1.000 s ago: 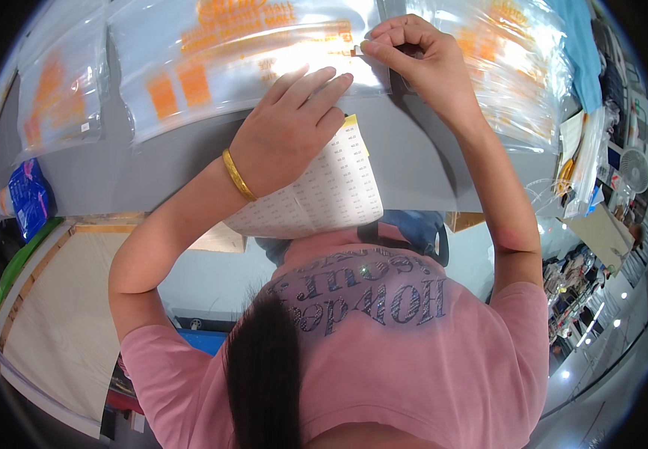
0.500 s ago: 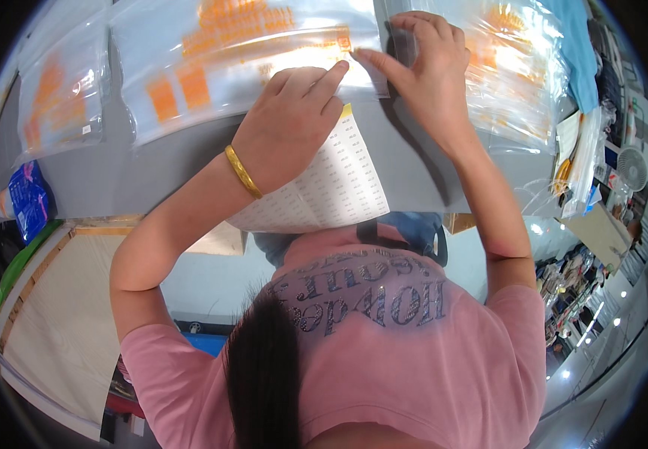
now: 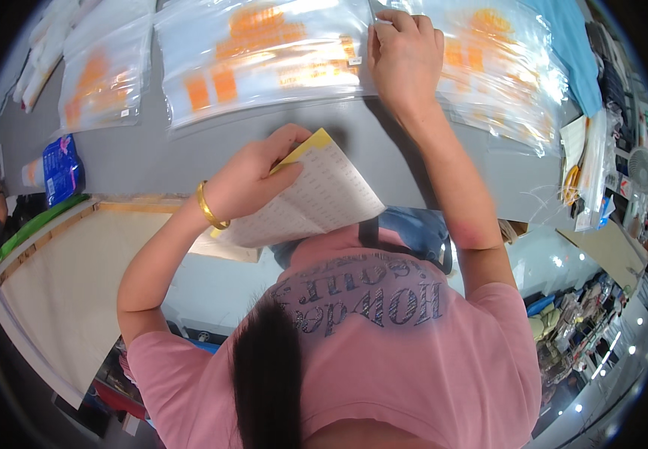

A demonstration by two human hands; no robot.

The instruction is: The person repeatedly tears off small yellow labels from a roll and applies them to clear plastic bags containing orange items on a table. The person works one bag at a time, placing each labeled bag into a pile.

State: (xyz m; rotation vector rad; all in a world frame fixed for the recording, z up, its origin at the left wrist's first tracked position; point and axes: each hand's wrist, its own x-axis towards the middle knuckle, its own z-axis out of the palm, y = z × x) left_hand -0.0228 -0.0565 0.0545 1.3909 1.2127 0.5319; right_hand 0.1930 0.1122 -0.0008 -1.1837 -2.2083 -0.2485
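Observation:
My left hand [image 3: 260,168] is closed on a white sheet of small printed labels [image 3: 331,183], thumb on the printed face. The sheet's yellow backing shows at its upper corner, and it hangs over the table's near edge. My right hand [image 3: 406,63] is at the right edge of a clear plastic bag [image 3: 189,63] with orange print, its fingers bent and closed on the edge; the fingertips are partly hidden. A small white sticker [image 3: 354,61] lies on this bag, beside my right hand. To the right are more clear bags [image 3: 496,105] with orange print.
At the left lies another clear bag [image 3: 103,86] with a small sticker. A blue packet [image 3: 62,168] stands near the table's left front edge. Orange-handled scissors [image 3: 572,179] and papers are at the right end. Blue cloth [image 3: 574,56] lies at the far right.
My left hand has drawn back from the bag and now grips the label sheet. My right hand has shifted left to the bag's edge. A white sticker now shows on the middle bag.

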